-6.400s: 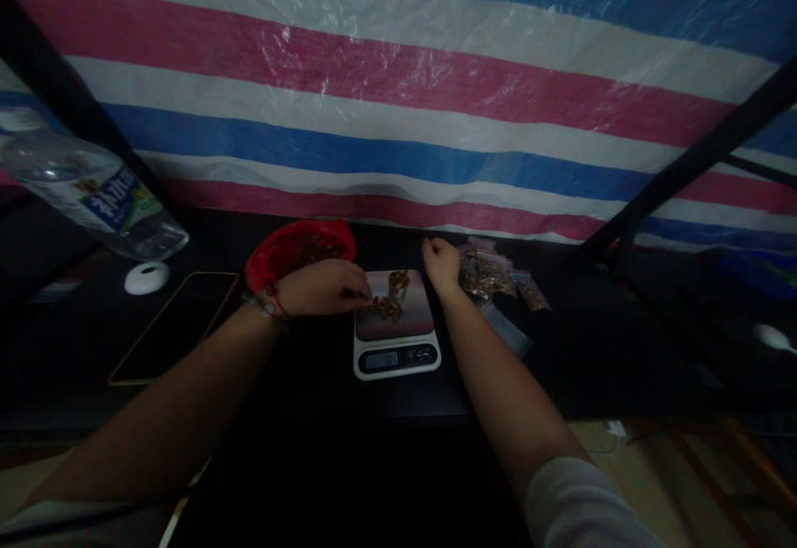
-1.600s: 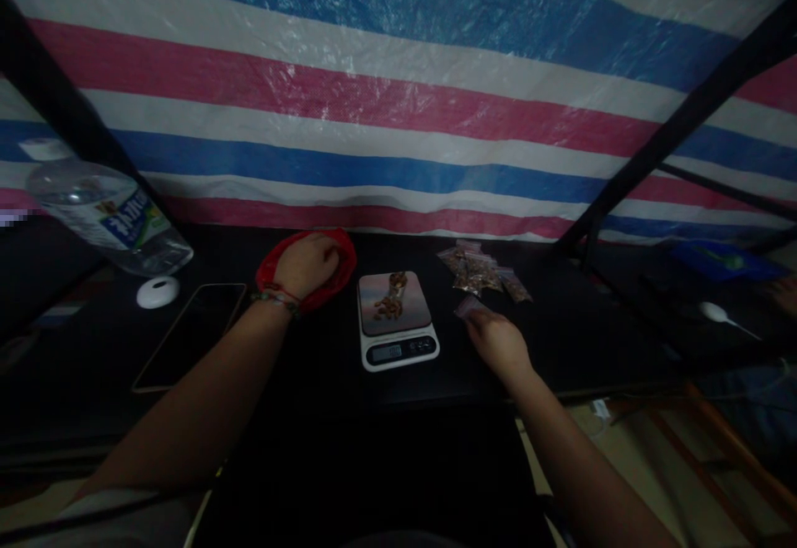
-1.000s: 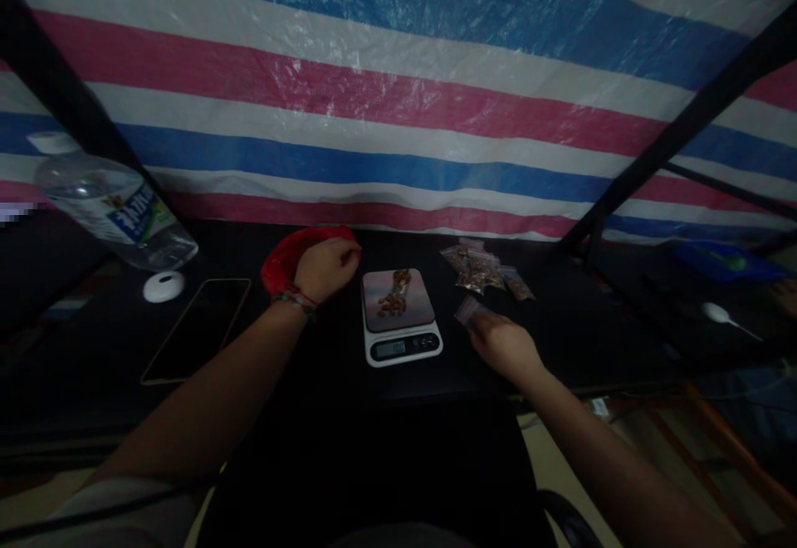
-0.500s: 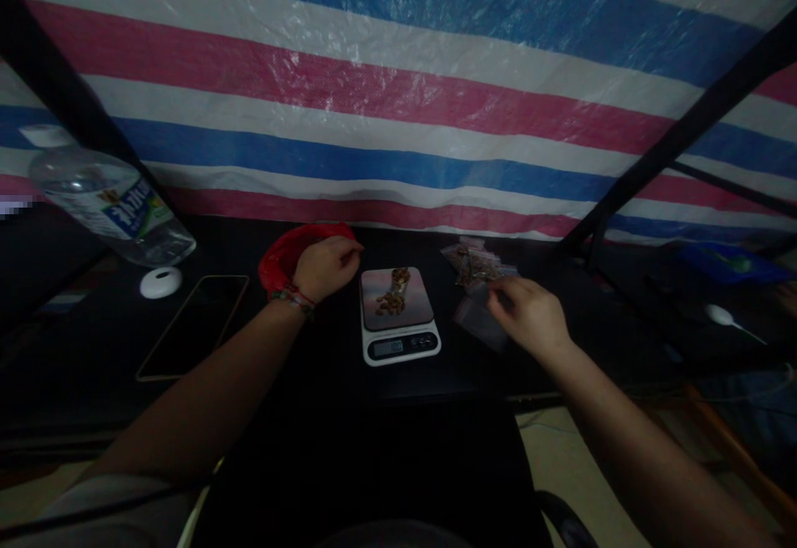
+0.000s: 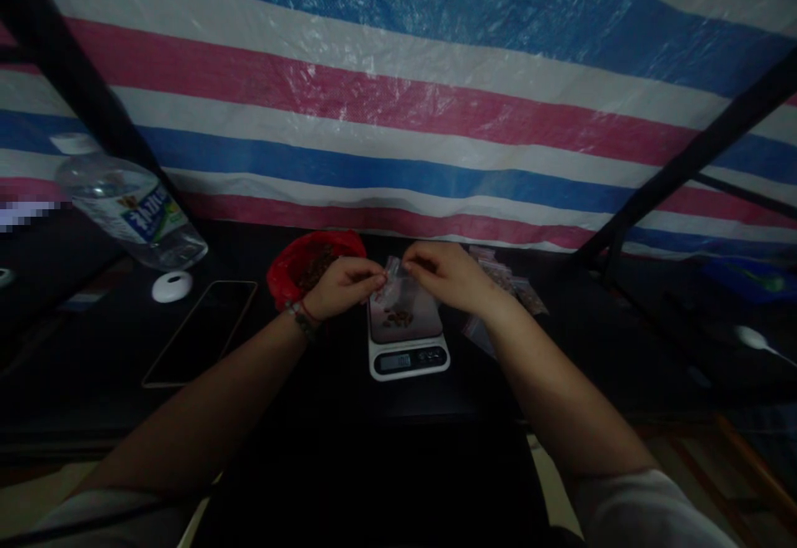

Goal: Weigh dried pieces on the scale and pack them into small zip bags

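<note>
Between my two hands is a small clear zip bag (image 5: pixel 402 289), held up over the kitchen scale (image 5: pixel 409 360). My left hand (image 5: pixel 344 286) pinches one side of its top, and my right hand (image 5: pixel 449 276) pinches the other. Small brown pieces (image 5: pixel 397 318) lie on the scale's plate, partly hidden behind the bag. The scale's display is lit. Left of the scale sits a red plastic bag (image 5: pixel 281 272) with more brown pieces inside, partly covered by my left hand. Several filled zip bags (image 5: pixel 526 296) lie beyond my right forearm, which partly hides flat clear bags (image 5: pixel 479 335).
A phone (image 5: pixel 202 332), a white rounded case (image 5: pixel 172 286) and a large clear bottle (image 5: pixel 140 212) are on the left of the black table. At the right are a blue tray (image 5: pixel 731 281) and a white spoon-like thing (image 5: pixel 751 337). A striped plastic sheet (image 5: pixel 398 100) hangs behind.
My right hand has come left from the flat bags to above the scale with a clear zip bag. My left hand has moved right from the red bag and grips the zip bag too.
</note>
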Demonstrator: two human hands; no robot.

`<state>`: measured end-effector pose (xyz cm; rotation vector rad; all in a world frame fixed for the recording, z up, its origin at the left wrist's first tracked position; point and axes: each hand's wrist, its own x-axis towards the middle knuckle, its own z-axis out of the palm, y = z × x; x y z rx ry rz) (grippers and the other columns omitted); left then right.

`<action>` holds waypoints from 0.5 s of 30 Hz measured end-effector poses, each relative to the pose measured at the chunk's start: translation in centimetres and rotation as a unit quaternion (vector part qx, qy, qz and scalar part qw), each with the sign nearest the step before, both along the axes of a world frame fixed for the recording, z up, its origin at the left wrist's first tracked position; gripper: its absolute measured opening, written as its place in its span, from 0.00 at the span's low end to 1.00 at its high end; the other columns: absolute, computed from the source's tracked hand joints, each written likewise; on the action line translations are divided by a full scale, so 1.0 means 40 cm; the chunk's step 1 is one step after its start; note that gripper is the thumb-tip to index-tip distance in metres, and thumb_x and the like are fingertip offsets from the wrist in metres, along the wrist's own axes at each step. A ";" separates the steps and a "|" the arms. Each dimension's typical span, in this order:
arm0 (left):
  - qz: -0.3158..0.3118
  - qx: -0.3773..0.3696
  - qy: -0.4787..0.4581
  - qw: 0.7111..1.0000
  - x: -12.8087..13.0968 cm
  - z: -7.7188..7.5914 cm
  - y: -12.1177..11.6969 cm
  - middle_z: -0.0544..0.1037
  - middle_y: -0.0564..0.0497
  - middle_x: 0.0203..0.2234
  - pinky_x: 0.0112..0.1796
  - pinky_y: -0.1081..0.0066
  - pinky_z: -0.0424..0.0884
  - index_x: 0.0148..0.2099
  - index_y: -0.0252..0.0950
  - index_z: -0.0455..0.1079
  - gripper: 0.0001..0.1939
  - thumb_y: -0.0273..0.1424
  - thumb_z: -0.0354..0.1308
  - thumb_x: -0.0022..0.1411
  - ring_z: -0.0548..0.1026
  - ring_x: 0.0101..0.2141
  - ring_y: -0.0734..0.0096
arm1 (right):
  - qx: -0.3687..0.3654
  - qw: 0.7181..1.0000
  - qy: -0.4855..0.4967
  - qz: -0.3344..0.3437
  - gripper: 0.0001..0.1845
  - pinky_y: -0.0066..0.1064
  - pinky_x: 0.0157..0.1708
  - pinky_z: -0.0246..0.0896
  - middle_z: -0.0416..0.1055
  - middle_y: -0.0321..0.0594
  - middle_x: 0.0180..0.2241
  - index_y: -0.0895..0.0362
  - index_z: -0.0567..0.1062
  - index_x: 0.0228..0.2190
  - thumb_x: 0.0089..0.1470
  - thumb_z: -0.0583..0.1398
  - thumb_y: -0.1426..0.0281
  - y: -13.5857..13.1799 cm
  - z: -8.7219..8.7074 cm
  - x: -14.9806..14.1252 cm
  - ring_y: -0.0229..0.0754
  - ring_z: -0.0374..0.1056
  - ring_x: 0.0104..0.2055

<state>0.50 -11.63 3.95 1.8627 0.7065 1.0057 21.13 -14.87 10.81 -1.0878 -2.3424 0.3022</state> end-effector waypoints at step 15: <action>0.225 0.152 -0.043 0.961 0.022 -0.035 0.008 0.78 0.50 0.27 0.34 0.71 0.71 0.33 0.35 0.73 0.10 0.37 0.58 0.59 0.75 0.29 0.71 | 0.187 0.978 0.019 -0.094 0.19 0.39 0.46 0.59 0.75 0.44 0.40 0.56 0.73 0.47 0.56 0.59 0.61 0.011 -0.154 -0.089 0.46 0.66 0.44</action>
